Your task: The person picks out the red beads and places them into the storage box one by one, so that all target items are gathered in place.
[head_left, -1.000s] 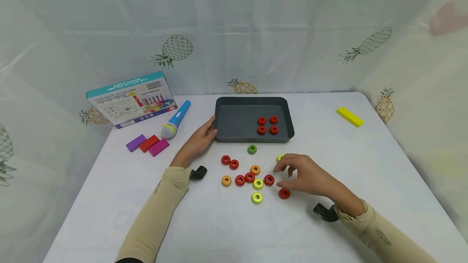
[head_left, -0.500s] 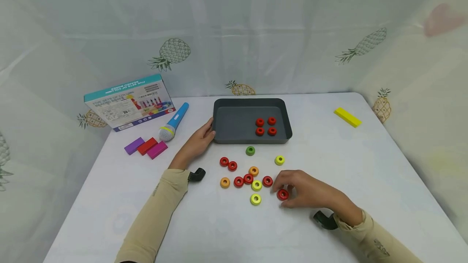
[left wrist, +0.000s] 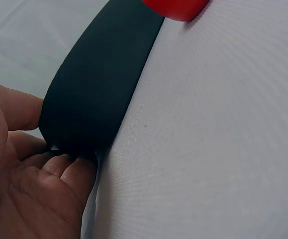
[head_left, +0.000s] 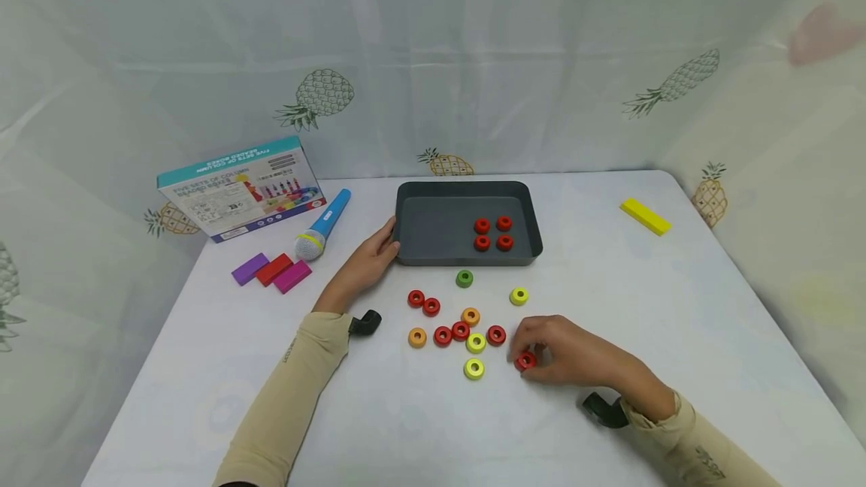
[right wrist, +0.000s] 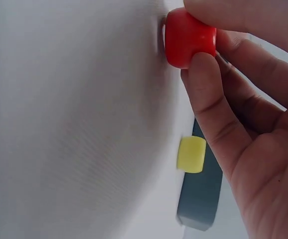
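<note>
My right hand [head_left: 568, 352] pinches a red ring-shaped bead [head_left: 525, 361] at the right end of the scattered beads. Seen from the right wrist, thumb and fingertips press on opposite sides of that red bead [right wrist: 188, 40], close over the white table. My left hand [head_left: 363, 261] holds the dark grey tray [head_left: 433, 258] by its front left corner. The left wrist view has the fingers [left wrist: 64, 172] curled at the corner of the tray [left wrist: 96, 74]. Inside the tray, several red beads [head_left: 482, 243] sit at the right side.
Several loose beads in red, orange [head_left: 417, 337], yellow [head_left: 474, 368] and green [head_left: 464, 278] lie before the tray. A toy microphone [head_left: 325, 224], coloured blocks [head_left: 274, 270] and a printed box [head_left: 243, 190] are at left. A yellow block [head_left: 646, 216] lies far right.
My right hand has come down and toward me onto the rightmost red bead, and its fingers have closed around it. The left hand keeps its place on the tray.
</note>
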